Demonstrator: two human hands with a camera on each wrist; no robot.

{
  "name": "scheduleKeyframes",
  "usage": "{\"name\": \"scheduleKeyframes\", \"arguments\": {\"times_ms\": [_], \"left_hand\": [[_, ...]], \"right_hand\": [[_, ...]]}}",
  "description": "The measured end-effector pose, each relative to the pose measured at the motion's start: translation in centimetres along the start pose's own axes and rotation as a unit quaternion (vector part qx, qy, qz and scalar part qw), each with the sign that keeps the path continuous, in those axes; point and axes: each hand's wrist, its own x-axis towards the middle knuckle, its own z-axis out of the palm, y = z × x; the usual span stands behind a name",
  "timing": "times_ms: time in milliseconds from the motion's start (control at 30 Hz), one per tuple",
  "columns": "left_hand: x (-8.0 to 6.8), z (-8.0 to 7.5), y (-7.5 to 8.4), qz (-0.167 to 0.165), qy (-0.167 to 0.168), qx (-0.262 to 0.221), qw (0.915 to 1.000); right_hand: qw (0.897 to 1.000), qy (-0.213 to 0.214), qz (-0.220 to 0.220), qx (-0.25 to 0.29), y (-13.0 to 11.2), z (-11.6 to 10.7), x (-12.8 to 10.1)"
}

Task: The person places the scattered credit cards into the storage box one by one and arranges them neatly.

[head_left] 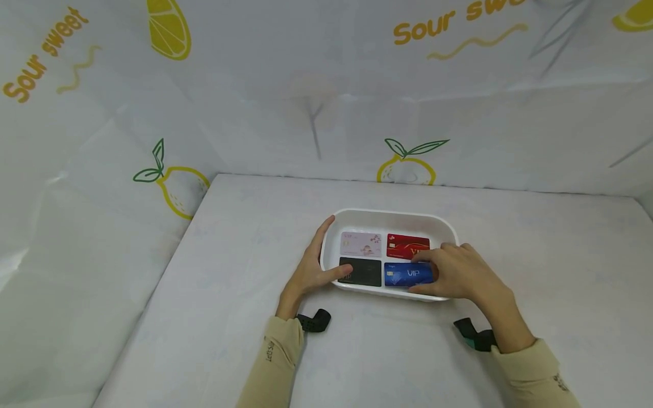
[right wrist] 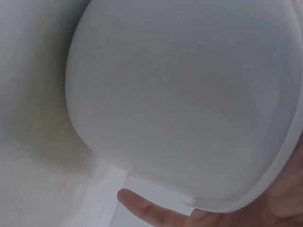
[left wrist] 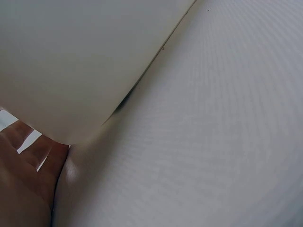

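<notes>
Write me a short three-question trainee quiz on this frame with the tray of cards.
1. How many cards lie in the white tray?
2. True or false: the right hand touches the pink card.
3. Which card lies nearest the left hand's thumb: A) red card B) black card C) blue card?

Key:
1. Four.
2. False; its fingers are on the blue card.
3. B.

Bare worktop (head_left: 535, 255) lies open all round the white tray (head_left: 393, 216) — only its low rim and the backdrop walls (head_left: 316, 96) hem passage.
</notes>
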Motion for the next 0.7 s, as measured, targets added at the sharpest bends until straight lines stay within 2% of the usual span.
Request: {"name": "scheduleKeyframes", "arguments": {"times_ms": [367,700], "left_hand": [[0.02,-0.03,-0.05,-0.003,0.000,-0.007,1.0000],[-0.01,-0.04,-0.11,-0.009,-0.001,-0.017,0.9998]], "right_hand": [[1.000,-0.007,0.011,-0.003,-0.29,-0.04,0.16],[1.000,0.006,-0.002,-0.007,-0.23,0.24,0.21]]}}
